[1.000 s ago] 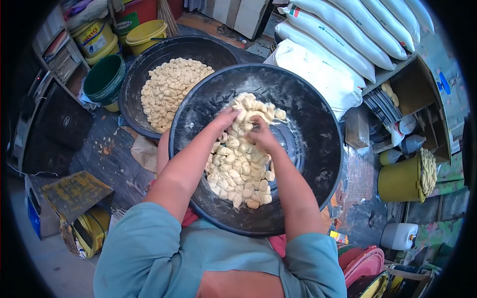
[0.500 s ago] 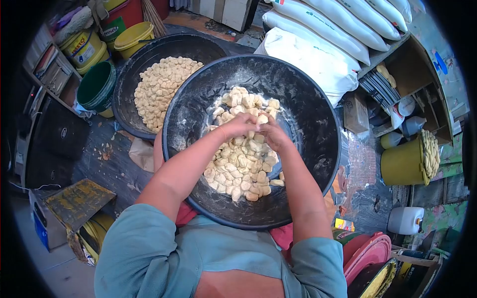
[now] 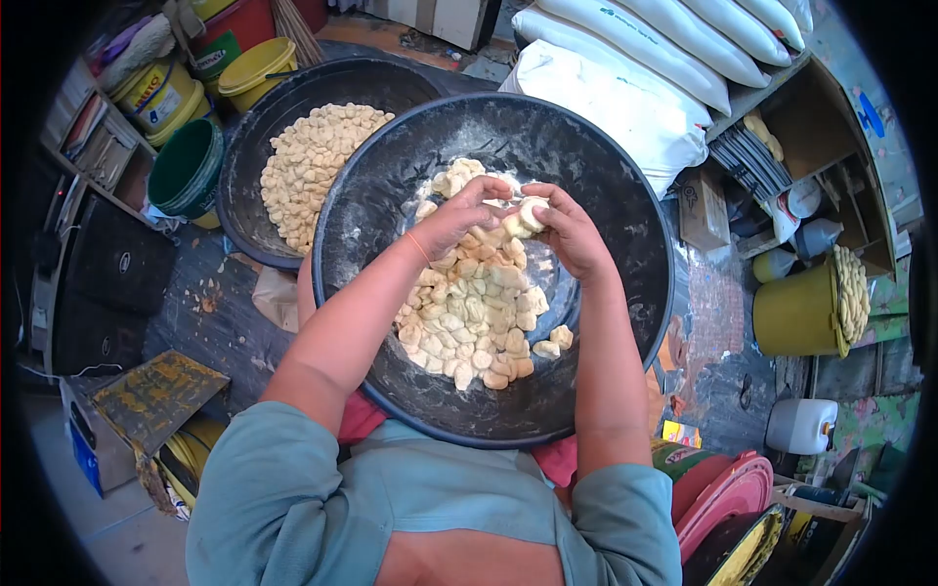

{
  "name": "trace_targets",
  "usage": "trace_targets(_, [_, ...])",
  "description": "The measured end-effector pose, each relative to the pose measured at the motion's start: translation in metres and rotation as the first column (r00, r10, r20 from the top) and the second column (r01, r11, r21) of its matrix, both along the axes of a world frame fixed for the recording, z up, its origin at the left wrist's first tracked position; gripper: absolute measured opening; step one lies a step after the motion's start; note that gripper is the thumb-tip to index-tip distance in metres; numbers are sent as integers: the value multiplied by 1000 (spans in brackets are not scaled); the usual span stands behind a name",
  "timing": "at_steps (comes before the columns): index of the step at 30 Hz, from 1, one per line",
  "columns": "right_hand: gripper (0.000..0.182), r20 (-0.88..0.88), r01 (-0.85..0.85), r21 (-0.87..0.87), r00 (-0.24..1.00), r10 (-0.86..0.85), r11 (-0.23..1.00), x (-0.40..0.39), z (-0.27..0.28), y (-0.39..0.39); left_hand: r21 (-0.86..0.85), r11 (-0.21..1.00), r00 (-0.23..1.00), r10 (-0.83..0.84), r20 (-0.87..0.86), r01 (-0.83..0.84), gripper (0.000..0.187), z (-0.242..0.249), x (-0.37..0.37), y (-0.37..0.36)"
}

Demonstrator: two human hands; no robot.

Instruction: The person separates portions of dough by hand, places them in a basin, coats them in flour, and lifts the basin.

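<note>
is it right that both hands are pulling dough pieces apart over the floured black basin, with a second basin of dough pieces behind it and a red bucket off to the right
Nearly. The head view shows the bucket on the right is yellow-green, not red. Otherwise correct: left hand and right hand work dough pieces over the floured black basin, second basin behind.

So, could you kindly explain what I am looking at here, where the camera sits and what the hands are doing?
The camera is worn on a person's head and looks down, so the arms are their own. On their lap rests a large black basin dusted with flour, holding a heap of small dough pieces. The left hand and right hand meet above the heap, pinching one dough lump between them. Behind it sits a second basin with more pieces, beside white sacks and buckets.
</note>
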State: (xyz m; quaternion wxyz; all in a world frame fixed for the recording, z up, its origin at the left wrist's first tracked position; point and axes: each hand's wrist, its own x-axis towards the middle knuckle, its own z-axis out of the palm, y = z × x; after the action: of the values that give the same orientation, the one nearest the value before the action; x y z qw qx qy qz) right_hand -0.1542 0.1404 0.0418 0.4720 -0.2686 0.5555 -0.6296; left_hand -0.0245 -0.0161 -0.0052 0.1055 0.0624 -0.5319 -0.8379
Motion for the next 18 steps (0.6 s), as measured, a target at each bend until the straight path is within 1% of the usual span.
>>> trace_targets(1, [26,-43,-10,3,999,10,1000,2,-2,-2,57,998,1000,8,-18,-7,42,7,2,4])
trace_targets(2, [23,-86,-19,8,996,19,1000,5,-4,-4,-33,997,998,-70,13,70,51,14,5,6])
trace_targets(3, [21,-129,-28,13,991,29,1000,8,-6,-6,-103,992,997,-63,42,67,50,13,4,7])
trace_targets(4, [17,-223,-5,34,975,12,999,10,-7,-8,-172,983,996,-55,70,66,48,11,1,8])
trace_targets(5, [17,-301,56,-34,951,-64,998,10,-10,-9,-240,969,994,-45,98,67,47,8,-1,9])
trace_targets(6, [17,-372,111,-106,917,-143,988,9,-14,-11,-154,986,987,-34,155,58,39,5,-3,3])
trace_targets(7, [18,-436,158,-180,872,-223,971,6,-18,-13,-160,986,985,-26,169,53,35,3,-2,-3])
trace_targets(8, [18,-463,279,-187,820,-335,942,-2,-21,-14,-166,985,983,-17,183,48,31,1,-1,-8])
trace_targets(9, [21,-255,349,-197,884,-391,916,5,0,-9,-172,984,980,-8,197,42,28,3,0,-12])
trace_targets(10, [20,-229,370,-167,887,-401,914,3,7,-6,-174,984,975,11,222,29,23,3,0,-16])
trace_targets(11, [21,-202,390,-137,889,-411,911,-3,11,-1,-249,969,973,60,222,-3,25,1,-2,-17])
trace_targets(12, [22,-299,341,-128,882,-364,931,-17,-1,2,-323,946,970,109,219,-34,27,-3,-2,-18])
trace_targets(13, [22,-575,298,-96,762,-297,950,-17,-7,2,-395,916,965,158,211,-64,29,-4,-2,-18])
trace_targets(14, [22,-796,266,-52,571,-200,963,-16,-11,4,-446,894,956,164,244,-40,31,-3,-1,-18])
trace_targets(15, [23,-942,248,0,326,-83,969,-14,-12,6,-496,868,946,171,275,-13,33,2,2,-18])
trace_targets(16, [28,-913,202,194,395,101,960,-6,-12,6,-542,840,935,179,305,16,35,4,4,-18])
trace_targets(17, [34,-782,133,498,495,378,857,-4,-21,3,-534,845,935,167,314,28,34,3,3,-18])
trace_targets(18, [46,-713,-36,602,426,557,797,-6,-41,2,-527,849,934,155,322,41,34,1,2,-20])
